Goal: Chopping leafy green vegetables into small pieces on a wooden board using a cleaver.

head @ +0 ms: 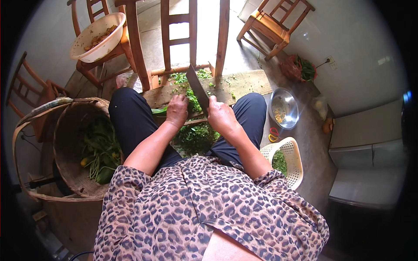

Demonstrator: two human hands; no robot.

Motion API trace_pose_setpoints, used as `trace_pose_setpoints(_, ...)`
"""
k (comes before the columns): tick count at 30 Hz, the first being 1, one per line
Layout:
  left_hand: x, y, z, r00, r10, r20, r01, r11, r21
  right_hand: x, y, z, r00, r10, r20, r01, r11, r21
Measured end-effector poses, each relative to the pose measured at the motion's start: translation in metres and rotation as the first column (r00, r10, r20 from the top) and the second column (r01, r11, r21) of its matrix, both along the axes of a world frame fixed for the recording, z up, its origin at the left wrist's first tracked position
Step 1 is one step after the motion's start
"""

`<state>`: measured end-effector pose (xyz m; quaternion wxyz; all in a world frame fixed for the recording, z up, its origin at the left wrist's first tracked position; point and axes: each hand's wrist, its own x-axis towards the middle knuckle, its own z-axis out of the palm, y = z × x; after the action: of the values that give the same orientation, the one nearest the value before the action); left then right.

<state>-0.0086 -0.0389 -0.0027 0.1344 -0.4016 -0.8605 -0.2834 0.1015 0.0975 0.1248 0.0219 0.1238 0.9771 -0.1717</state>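
Observation:
My right hand (222, 118) grips the handle of a broad, dark-bladed kitchen knife (197, 87), its blade slanting up and away over a wooden board (249, 85). Beside the blade my left hand (177, 111) is curled over leafy greens on the board. A long green leaf (159, 111) sticks out on its left side, and cut greens (194, 100) lie between the hand and the knife. The fingertips and most of the held greens are hidden. A heap of chopped greens (196, 138) sits below the board, between my knees.
A wicker basket (65, 143) of vegetables stands at left. On the right are a steel basin (291, 112), scissors (273, 134) and a plastic basket (295, 163) with chopped greens. A wooden chair (179, 42) stands ahead; another chair (122, 52) holds a plastic basin (80, 49).

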Motion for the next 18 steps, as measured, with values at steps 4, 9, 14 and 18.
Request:
trace_pose_setpoints(4, 0.002, 0.001, 0.004, 1.000, -0.010, 0.002, 0.010, 0.999, -0.050, 0.010, -0.006, 0.002, 0.998, 0.062, -0.019, -0.061, 0.997, 0.042)
trace_pose_setpoints(9, 0.004, 0.000, 0.007, 0.999, -0.010, -0.041, 0.005, 0.994, -0.108, 0.014, -0.011, 0.001, 0.996, 0.091, 0.002, -0.091, 0.995, 0.047)
trace_pose_setpoints(14, 0.004, 0.001, 0.009, 0.998, -0.033, -0.044, 0.027, 0.993, -0.117, 0.009, -0.012, -0.011, 0.992, 0.123, 0.015, -0.124, 0.992, 0.038)
trace_pose_setpoints(18, 0.003, 0.001, 0.009, 0.996, -0.067, -0.062, 0.057, 0.986, -0.156, -0.011, -0.012, -0.028, 0.997, 0.081, 0.017, -0.081, 0.997, 0.012)
